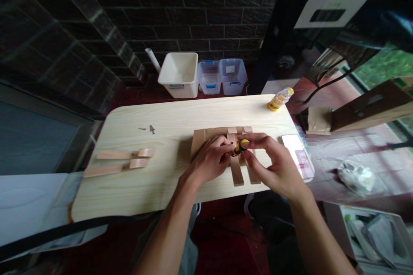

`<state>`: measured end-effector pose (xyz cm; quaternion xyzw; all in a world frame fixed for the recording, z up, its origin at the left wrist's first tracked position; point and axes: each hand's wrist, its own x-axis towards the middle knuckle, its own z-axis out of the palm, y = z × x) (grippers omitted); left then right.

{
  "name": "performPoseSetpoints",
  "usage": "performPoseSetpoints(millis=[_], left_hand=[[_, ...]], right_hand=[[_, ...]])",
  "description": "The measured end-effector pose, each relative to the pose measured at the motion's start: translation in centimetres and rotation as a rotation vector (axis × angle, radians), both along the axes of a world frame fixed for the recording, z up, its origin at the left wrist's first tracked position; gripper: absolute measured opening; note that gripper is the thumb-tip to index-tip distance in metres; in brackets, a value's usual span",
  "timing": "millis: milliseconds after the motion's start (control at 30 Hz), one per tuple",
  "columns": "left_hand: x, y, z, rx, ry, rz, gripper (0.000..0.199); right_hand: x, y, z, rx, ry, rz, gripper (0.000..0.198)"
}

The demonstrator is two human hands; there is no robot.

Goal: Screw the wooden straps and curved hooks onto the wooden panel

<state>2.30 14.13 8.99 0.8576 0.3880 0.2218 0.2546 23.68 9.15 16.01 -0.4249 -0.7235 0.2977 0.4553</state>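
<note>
My right hand grips a short screwdriver with a yellow and black handle, its fingers pinched around the handle. The tool slants down toward a wooden strip that lies across a brown cardboard box. Beside it lies a second wooden strip, partly behind my right hand. My left hand rests on the box with its fingers curled close to the screwdriver's lower end. Whether those fingers pinch a small part cannot be made out. A small dark hole or screw head shows on the nearer strip.
Two more wooden pieces with curled ends lie on the table at left, near small metal parts. A clear bottle stands at the back right corner, a phone at the right edge. Plastic bins stand behind.
</note>
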Motion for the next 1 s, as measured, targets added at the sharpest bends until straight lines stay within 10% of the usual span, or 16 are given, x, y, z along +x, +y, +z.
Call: performPoseSetpoints(millis=[1000], left_hand=[[-0.43,0.2,0.4,-0.127,-0.168,-0.013,0.012]], right_hand=[[0.12,0.16,0.23,0.074,-0.046,-0.03,0.016]])
